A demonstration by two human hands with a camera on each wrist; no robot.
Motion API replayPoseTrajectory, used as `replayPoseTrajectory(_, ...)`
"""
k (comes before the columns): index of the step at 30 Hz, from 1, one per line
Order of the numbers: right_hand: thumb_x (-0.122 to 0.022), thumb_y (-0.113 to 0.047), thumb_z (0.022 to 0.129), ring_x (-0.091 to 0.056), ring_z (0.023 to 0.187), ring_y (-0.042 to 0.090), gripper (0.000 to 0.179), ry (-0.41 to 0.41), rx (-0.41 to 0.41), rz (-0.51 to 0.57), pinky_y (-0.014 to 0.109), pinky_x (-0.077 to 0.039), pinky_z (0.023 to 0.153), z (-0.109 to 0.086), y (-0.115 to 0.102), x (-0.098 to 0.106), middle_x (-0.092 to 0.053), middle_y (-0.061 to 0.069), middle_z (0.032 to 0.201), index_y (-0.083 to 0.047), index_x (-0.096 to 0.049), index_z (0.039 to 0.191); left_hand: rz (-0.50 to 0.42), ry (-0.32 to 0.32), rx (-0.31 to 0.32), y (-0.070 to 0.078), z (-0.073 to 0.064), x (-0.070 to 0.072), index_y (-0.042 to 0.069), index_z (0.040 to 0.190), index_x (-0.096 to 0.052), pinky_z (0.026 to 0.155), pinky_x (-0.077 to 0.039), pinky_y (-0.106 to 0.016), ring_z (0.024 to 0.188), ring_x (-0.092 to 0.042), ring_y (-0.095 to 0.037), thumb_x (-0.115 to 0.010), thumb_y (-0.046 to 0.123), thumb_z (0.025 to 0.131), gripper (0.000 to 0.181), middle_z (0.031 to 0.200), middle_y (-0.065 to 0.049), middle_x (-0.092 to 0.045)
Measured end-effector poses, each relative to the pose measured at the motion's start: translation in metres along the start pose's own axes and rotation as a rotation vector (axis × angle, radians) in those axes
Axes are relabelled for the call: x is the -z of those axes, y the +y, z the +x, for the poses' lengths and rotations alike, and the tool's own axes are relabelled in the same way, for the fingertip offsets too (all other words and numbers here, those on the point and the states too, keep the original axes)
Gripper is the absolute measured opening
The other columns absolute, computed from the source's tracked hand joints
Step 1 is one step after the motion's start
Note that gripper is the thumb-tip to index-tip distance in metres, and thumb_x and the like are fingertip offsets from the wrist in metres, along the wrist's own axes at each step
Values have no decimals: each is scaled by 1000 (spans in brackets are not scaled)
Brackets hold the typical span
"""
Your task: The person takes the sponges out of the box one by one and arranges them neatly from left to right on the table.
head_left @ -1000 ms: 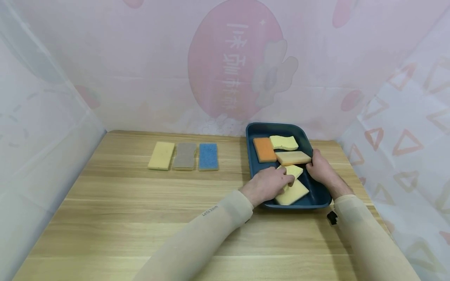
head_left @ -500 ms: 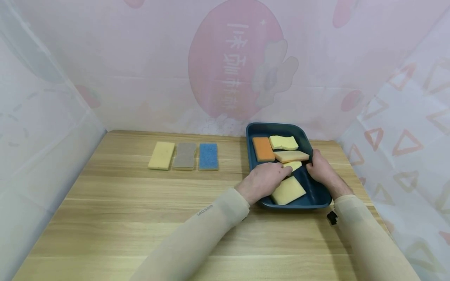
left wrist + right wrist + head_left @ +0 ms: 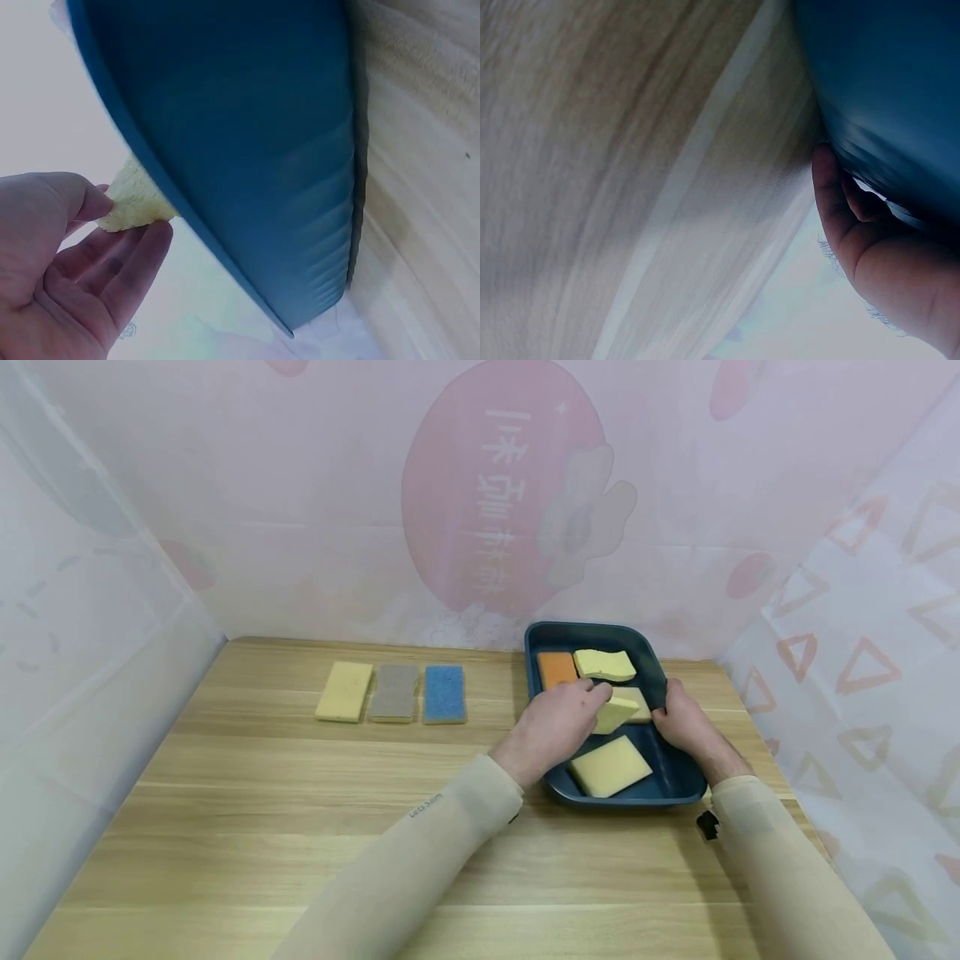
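Observation:
In the head view, a dark blue tub (image 3: 671,772) stands at the right of the table with several sponges inside. My left hand (image 3: 551,725) pinches a pale yellow sponge (image 3: 617,716) between thumb and fingers, tilted up within the tub. The left wrist view shows that sponge (image 3: 135,199) at the fingertips, just past the tub's rim. My right hand (image 3: 686,720) grips the tub's right side, thumb over the rim; in the right wrist view its fingers (image 3: 832,195) lie against the outer wall. A cream sponge (image 3: 637,703) is partly hidden behind the held one.
Also in the tub are an orange sponge (image 3: 557,668), a wavy yellow sponge (image 3: 604,665) and a pale square-looking sponge (image 3: 611,767) at the near end. Yellow (image 3: 345,692), grey (image 3: 393,693) and blue (image 3: 445,695) sponges form a row on the table's left half.
My left hand has picked up the pale yellow sponge from above the near sponge and moved it up and slightly left. The near sponge slid a little left. The right hand stayed put.

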State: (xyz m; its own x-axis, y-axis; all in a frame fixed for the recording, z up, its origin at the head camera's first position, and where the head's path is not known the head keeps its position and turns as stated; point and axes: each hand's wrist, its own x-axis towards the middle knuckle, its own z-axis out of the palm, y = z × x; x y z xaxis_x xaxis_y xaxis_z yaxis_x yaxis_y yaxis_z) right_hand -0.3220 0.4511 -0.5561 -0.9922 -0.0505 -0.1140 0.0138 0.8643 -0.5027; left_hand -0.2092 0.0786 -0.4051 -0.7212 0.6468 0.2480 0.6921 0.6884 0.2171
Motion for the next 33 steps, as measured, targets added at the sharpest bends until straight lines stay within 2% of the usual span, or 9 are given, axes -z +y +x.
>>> replayPoseTrajectory(5,-57,-11,111,-69,120,50,67,-2,0,0,70,-61,104,1,-1,-1,-64,44,144,16,-28,165,-32,49,15,-7,-2,7,16,152,-69,86,-70,-26,103,-83,-16,-65,17,122,31,137,-4,-82)
replayPoseTrajectory(8,-58,-11,111,-70,116,49,66,5,4,3,68,-62,101,0,-1,-1,-65,42,140,15,-30,165,-23,72,31,-10,-3,13,16,153,-70,89,-71,-28,106,-84,-17,-67,16,121,32,138,-5,-82)
replayPoseTrajectory(14,-58,-10,111,-69,114,48,64,15,19,6,67,-61,99,-1,-3,0,-66,40,136,16,-31,163,-52,102,58,-18,-5,24,15,148,-72,86,-72,-30,102,-85,-19,-65,12,121,28,137,-6,-82)
replayPoseTrajectory(18,-57,-9,111,-68,115,48,65,7,8,6,66,-60,100,-3,-5,0,-64,41,138,17,-29,164,-86,109,107,-24,-6,31,16,148,-72,88,-74,-33,110,-86,-21,-64,12,121,29,141,-5,-81)
replayPoseTrajectory(21,-55,-9,112,-67,111,46,63,17,5,-9,61,-61,95,-9,-13,1,-64,40,136,17,-29,162,-110,121,137,-29,-8,37,17,149,-72,86,-74,-34,113,-85,-23,-63,12,122,28,142,-6,-81)
replayPoseTrajectory(24,-54,-7,112,-66,111,48,63,-8,-16,-16,60,-61,95,-20,-33,9,-62,44,138,19,-27,162,-123,143,140,-35,-9,42,15,148,-72,83,-73,-34,111,-85,-27,-61,9,122,29,139,-8,-81)
replayPoseTrajectory(28,-57,-10,113,-66,114,50,68,-30,-19,1,64,-61,99,-13,-22,8,-62,44,140,18,-26,166,-130,164,136,-45,-11,47,13,146,-72,82,-71,-34,107,-84,-30,-60,6,121,29,136,-11,-81)
replayPoseTrajectory(30,-58,-12,112,-69,111,47,67,-7,12,-2,63,-62,96,-2,-3,2,-64,41,137,17,-28,164,-131,166,142,-49,-12,49,12,146,-72,82,-71,-35,106,-83,-31,-59,6,122,28,135,-12,-81)
replayPoseTrajectory(33,-57,-12,112,-69,117,49,69,-9,5,10,68,-61,101,0,-1,0,-65,43,142,16,-27,167,-143,172,158,-57,-14,52,11,146,-72,81,-71,-36,105,-84,-32,-59,6,122,28,134,-13,-81)
